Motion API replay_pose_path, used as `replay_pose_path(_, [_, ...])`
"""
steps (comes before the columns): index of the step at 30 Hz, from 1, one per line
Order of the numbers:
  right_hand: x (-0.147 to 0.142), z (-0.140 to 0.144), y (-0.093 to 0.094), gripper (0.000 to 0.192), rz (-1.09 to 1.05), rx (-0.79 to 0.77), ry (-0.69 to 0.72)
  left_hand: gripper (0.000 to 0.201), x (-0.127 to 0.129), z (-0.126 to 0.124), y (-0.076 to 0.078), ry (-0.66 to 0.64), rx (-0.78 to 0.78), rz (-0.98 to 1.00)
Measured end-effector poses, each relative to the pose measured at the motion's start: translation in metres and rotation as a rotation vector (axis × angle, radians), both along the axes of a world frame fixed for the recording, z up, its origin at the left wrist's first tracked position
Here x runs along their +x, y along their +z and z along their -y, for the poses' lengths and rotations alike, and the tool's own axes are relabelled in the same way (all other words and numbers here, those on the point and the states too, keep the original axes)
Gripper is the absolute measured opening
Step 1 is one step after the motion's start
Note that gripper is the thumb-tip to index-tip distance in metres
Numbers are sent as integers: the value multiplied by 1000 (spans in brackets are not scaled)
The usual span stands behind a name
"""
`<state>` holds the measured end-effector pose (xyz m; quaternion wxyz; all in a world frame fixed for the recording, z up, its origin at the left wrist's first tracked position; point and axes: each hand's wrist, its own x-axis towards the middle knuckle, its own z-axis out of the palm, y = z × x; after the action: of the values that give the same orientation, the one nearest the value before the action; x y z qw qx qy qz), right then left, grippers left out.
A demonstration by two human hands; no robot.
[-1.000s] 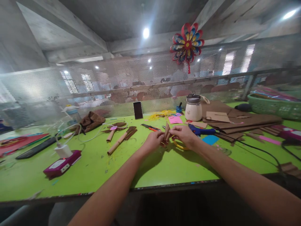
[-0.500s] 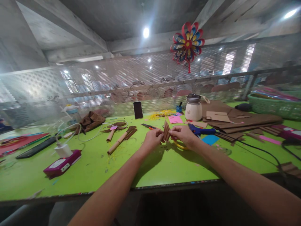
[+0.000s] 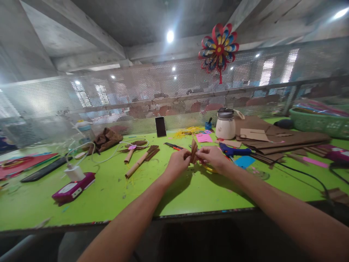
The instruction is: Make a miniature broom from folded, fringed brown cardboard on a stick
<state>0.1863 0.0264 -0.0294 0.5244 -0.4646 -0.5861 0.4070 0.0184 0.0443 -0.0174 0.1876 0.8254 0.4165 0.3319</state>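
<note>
Between my two hands is a small piece of pleated brown paper (image 3: pixel 193 152), held upright just above the green table. My left hand (image 3: pixel 179 160) pinches its left side, fingers curled. On the other side, my right hand (image 3: pixel 211 156) grips it with thumb and forefinger. Behind my left hand lies a dark cutting tool with an orange part (image 3: pixel 173 146). A yellow ring-shaped thing (image 3: pixel 209 169) is partly hidden under my right hand. Just right of that hand rests a blue glue gun (image 3: pixel 234 150) with a black cord, beside a blue paper piece (image 3: pixel 244 162).
Rolled brown paper pieces (image 3: pixel 137 165) lie to the left, near a purple power strip (image 3: pixel 73 187) with a white charger. A phone (image 3: pixel 160 127) stands at the back. A white jar (image 3: pixel 225 127), brown paper sheets (image 3: pixel 286 140) and a green basket (image 3: pixel 319 122) are at the right.
The pleated paper has turned and looks narrower, more edge-on to me. Both hands keep their grip almost in place. The whole view has shifted slightly.
</note>
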Motion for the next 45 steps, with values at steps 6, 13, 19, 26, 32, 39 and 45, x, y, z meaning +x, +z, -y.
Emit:
replay_pose_path(6, [0,-4,-4,25,-93,-29,-3,21,0,2,1,28,31,9])
replay_pose_path(13, [0,-5,-6,26,-166,-28,9,25,1,0,0,-10,17,38])
replay_pose_path(19, [-1,-4,-5,25,-193,-50,3,28,1,2,-1,-15,-52,112])
replay_pose_path(26, [-1,-5,-5,27,-212,-60,34,30,3,-3,-2,-67,-238,195])
replay_pose_path(32, [-2,-3,-3,28,-204,-57,69,28,3,-7,-3,-60,-298,167])
replay_pose_path(39, [-4,-1,-2,29,-218,-55,48,31,4,-5,-6,-57,-222,83])
replay_pose_path(45, [-4,-3,-6,29,-217,-50,33,34,5,0,-9,-78,-170,91])
